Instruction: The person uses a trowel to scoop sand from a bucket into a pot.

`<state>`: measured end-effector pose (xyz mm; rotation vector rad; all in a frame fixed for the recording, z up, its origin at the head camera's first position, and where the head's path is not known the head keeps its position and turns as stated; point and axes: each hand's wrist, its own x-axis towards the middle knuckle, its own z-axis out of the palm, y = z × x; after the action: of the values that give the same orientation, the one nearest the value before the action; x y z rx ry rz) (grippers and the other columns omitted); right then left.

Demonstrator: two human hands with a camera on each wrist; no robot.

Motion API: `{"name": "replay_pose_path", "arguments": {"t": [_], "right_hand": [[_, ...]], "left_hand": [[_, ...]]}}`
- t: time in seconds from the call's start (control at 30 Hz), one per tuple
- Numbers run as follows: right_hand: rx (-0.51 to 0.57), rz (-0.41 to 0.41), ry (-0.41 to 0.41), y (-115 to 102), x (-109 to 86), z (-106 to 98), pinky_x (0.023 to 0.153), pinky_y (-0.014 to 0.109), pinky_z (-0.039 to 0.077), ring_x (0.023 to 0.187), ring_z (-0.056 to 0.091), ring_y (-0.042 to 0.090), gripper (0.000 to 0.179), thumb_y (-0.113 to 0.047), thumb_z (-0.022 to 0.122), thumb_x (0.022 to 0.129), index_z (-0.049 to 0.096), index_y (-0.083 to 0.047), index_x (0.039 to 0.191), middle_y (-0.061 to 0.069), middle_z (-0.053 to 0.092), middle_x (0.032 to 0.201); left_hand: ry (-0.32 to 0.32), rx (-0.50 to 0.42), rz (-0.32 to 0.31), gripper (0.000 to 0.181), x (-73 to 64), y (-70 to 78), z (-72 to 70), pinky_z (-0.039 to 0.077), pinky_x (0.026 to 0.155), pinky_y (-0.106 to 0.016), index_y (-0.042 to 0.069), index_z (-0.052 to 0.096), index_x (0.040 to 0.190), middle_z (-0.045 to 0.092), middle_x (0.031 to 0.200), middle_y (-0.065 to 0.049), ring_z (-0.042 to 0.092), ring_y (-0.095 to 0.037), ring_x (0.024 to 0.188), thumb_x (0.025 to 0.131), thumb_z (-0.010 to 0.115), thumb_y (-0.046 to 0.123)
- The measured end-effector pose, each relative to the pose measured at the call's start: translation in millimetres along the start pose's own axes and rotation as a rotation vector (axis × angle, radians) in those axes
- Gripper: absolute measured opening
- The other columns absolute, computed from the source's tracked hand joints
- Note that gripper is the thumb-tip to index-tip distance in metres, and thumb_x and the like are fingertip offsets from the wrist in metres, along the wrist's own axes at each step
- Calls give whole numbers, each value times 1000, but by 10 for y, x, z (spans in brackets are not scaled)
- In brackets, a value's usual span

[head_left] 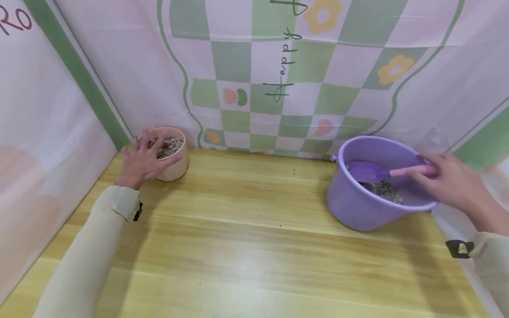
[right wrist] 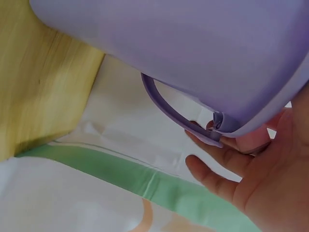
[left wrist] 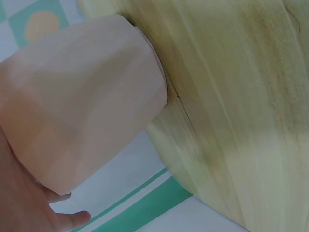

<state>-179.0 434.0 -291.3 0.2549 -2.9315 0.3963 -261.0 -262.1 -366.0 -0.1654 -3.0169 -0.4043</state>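
Note:
At the back left, my left hand (head_left: pixel 145 160) rests at the rim of a peach-coloured pot (head_left: pixel 175 167), fingers spread over its top. Gravelly soil (head_left: pixel 170 146) fills the pot close to the rim. The left wrist view shows the pot's smooth side (left wrist: pixel 91 92) beside that hand. At the right, my right hand (head_left: pixel 451 179) holds the pink handle of a toy shovel (head_left: pixel 367 171) with a purple blade. The blade is inside a purple bucket (head_left: pixel 359 207), above grey gravelly soil (head_left: pixel 385 192). The bucket's curved handle (right wrist: pixel 166 108) hangs near the right fingers.
Both containers stand on a wood-grain table (head_left: pixel 238 247) with a few scattered specks. A checkered cloth (head_left: pixel 266 66) hangs behind them, and another printed cloth (head_left: pixel 36 132) stands along the left side. A clear object (head_left: pixel 434 139) sits behind the bucket.

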Motion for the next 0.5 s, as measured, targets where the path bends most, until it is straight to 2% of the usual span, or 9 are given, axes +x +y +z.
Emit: {"name": "replay_pose_path", "arguments": {"t": [0.13,0.23,0.37,0.5], "right_hand": [[28,-28,49,26,-15,12,66,62,45,93,55,59,55,-26,70,93,54,6,136,42,56,115],[64,-10,56,44,-28,18,68,61,44,96,55,59,55,-25,70,93,54,6,136,43,56,117],[103,43,47,64,-46,30,77,69,39,104,50,61,57,-27,67,95,51,5,140,45,52,122],[103,69,49,77,-51,37,76,66,38,104,49,61,57,-28,66,96,51,6,140,47,50,122]], "left_hand": [[13,-27,-7,94,-9,-6,0,6,101,-85,28,18,160,-8,162,-27,-1,-64,140,86,45,80],[28,-41,-19,95,-14,-13,5,9,100,-85,25,21,159,-7,161,-30,3,-63,140,85,46,80],[64,-64,-30,97,-12,-18,16,17,98,-82,21,25,156,9,155,-36,20,-63,135,83,50,80],[87,-88,-45,102,-25,-26,19,23,96,-81,17,24,156,22,147,-38,27,-63,129,81,54,80]]}}
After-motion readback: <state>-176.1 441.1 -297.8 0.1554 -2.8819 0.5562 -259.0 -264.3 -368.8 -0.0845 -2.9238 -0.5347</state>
